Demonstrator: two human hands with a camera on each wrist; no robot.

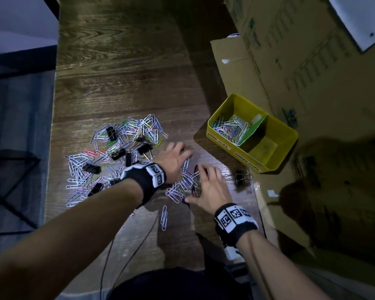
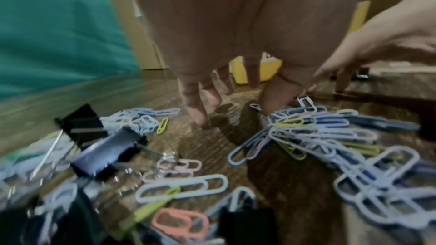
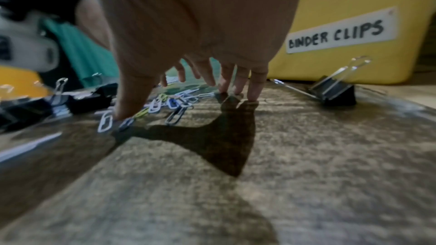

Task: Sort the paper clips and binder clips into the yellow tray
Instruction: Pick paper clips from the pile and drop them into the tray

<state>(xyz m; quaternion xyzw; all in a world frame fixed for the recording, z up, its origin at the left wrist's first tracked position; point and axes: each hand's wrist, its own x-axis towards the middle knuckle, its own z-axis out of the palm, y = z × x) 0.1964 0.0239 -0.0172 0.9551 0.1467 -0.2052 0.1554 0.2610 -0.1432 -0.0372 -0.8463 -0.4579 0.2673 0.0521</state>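
A heap of coloured paper clips (image 1: 128, 135) mixed with black binder clips (image 1: 119, 153) lies on the wooden table. The yellow tray (image 1: 275, 165) stands to the right; its near-left compartment holds paper clips (image 1: 230, 128), and the one labelled BINDER CLIPS (image 3: 342, 31) looks empty. My left hand (image 1: 178, 154) and right hand (image 1: 198, 182) are both spread, with fingertips (image 2: 200, 116) touching the table on either side of a small cluster of paper clips (image 1: 186, 182). The right thumb (image 3: 127, 107) presses on clips. One binder clip (image 1: 240, 177) lies apart, right of my right hand, by the tray.
Cardboard boxes (image 1: 290, 61) stand along the table's right side, behind and beside the tray. The table's left edge (image 1: 52, 126) drops off to a dark floor. Black cables (image 1: 108, 256) trail over the near edge. A stray paper clip (image 1: 164, 217) lies near me.
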